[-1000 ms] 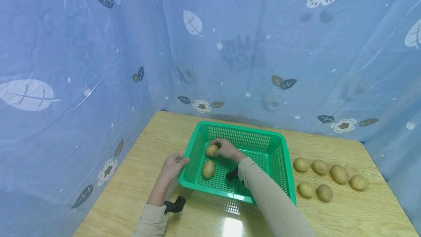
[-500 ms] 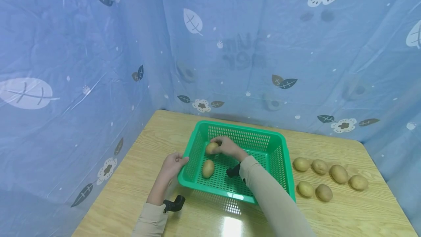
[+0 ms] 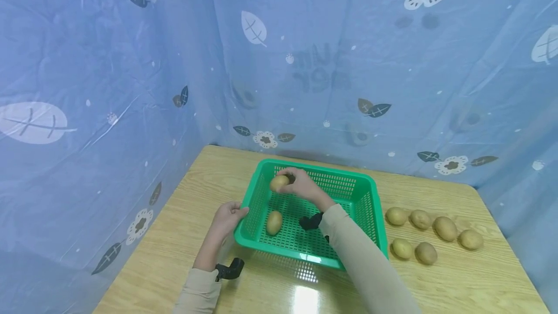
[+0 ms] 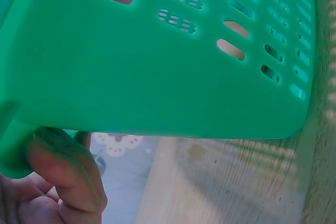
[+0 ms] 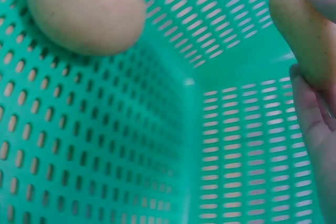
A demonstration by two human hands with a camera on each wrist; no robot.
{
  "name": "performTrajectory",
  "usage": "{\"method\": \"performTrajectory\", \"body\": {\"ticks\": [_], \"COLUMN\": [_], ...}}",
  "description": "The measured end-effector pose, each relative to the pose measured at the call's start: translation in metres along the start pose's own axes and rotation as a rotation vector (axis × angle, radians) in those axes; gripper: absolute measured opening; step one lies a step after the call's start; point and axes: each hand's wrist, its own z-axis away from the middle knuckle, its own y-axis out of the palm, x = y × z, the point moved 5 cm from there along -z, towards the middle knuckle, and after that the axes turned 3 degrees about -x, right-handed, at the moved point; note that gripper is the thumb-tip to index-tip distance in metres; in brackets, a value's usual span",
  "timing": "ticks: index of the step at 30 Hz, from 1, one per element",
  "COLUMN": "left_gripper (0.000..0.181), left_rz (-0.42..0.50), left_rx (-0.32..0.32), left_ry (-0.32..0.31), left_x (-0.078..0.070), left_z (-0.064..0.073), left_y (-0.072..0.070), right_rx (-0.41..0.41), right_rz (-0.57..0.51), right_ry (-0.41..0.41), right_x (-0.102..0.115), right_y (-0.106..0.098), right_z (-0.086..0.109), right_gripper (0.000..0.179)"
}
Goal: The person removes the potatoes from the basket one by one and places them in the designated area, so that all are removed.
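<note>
A green plastic basket (image 3: 305,257) with slotted walls stands on the wooden table. My left hand (image 3: 227,218) grips its left rim; in the left wrist view the fingers (image 4: 68,174) curl under the rim's edge. Inside the basket, near the far left corner, my right hand (image 3: 301,184) holds a potato (image 3: 279,183) between thumb and fingers. The right wrist view has this held potato (image 5: 307,35) raised off the basket floor. A second potato (image 3: 274,223) lies on the floor of the basket, nearer the front left.
To the right of the basket, several potatoes (image 3: 445,228) lie on the table (image 3: 479,280) in two loose rows. A blue patterned curtain (image 3: 305,62) hangs behind and at the left of the table. Each wrist wears a black camera mount (image 3: 231,269).
My right hand has lifted the potato from the basket floor, moving it up and slightly toward the far side. The left hand keeps its grip on the rim.
</note>
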Motion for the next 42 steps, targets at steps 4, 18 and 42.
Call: {"method": "performTrajectory", "body": {"ticks": [4,18,42], "left_gripper": [0.03,0.033,0.033], "left_rz": [-0.012,-0.03,-0.018], "left_rx": [-0.002,-0.004,-0.007], "left_ry": [-0.001,-0.019,-0.002], "left_x": [0.0,-0.004,-0.002], "left_z": [0.0,0.0,0.0], "left_y": [-0.001,-0.002,0.0], "right_rx": [-0.022,-0.132,-0.383], "right_rz": [-0.017,-0.031,-0.069], "right_ry": [-0.032,-0.079,-0.274], "right_x": [0.012,0.033,0.032], "right_y": [-0.007,-0.046,-0.114], "right_z": [0.009,0.046,0.133], "right_gripper": [0.051,0.052,0.05]}}
